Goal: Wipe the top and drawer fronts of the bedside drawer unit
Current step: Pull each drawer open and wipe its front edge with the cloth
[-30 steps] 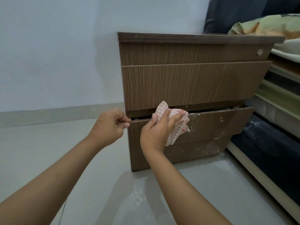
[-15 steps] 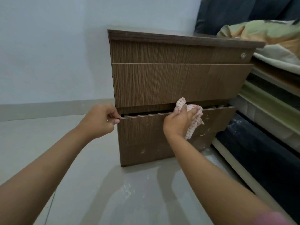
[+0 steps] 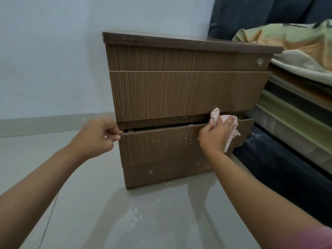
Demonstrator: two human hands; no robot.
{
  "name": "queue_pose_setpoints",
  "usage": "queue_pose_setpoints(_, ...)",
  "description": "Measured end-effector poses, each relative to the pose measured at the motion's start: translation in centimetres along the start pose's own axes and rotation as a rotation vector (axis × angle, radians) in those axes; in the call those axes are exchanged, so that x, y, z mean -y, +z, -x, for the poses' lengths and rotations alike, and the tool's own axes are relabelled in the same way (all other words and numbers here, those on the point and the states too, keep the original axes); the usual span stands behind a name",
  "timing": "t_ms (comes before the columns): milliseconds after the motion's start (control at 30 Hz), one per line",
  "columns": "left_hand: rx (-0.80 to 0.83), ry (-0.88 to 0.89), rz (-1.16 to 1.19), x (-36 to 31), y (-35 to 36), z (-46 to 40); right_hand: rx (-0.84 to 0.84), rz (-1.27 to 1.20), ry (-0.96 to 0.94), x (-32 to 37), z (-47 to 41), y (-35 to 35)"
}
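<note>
The checked cloth (image 3: 226, 125) has slid right along the bottom drawer (image 3: 161, 143), gripped by the right hand (image 3: 216, 134) while the left hand (image 3: 97, 136) pinches its corner; white spots remain.

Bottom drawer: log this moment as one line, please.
left hand pinches bottom drawer top edge, left corner | right hand presses checked cloth on edge, right | drawer slightly open | white specks on front

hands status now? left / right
Left hand: pinching the bottom drawer front at its top-left corner.
Right hand: gripping the checked cloth.
</note>
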State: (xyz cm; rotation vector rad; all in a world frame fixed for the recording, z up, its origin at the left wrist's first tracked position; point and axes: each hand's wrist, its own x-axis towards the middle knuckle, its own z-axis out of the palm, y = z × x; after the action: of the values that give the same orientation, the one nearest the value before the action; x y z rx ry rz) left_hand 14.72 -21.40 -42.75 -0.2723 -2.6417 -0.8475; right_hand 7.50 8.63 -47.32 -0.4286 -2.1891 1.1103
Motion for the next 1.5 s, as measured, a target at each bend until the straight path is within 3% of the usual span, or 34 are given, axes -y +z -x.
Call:
queue_pose_setpoints(667, -0.043, 0.065, -0.013, -0.3, -0.1, 0.2, -0.140, -0.129, -0.035, -4.8, -5.0, -1.6)
queue_pose_setpoints(1167, -0.055, 0.071, -0.022, 0.1, 0.2, 0.0, -0.173, -0.199, 0.059, -7.1, -8.5, -2.6)
queue_pose_setpoints(1367, -0.066, 0.075, -0.025, 0.4, 0.4, -0.1, -0.314, -0.405, 0.250, -6.9, -8.1, -2.4)
queue_pose_setpoints(1500, -0.069, 0.073, -0.015, 0.7, 0.5, -0.2, -0.280, -0.401, 0.202, -5.3, -6.2, -0.9)
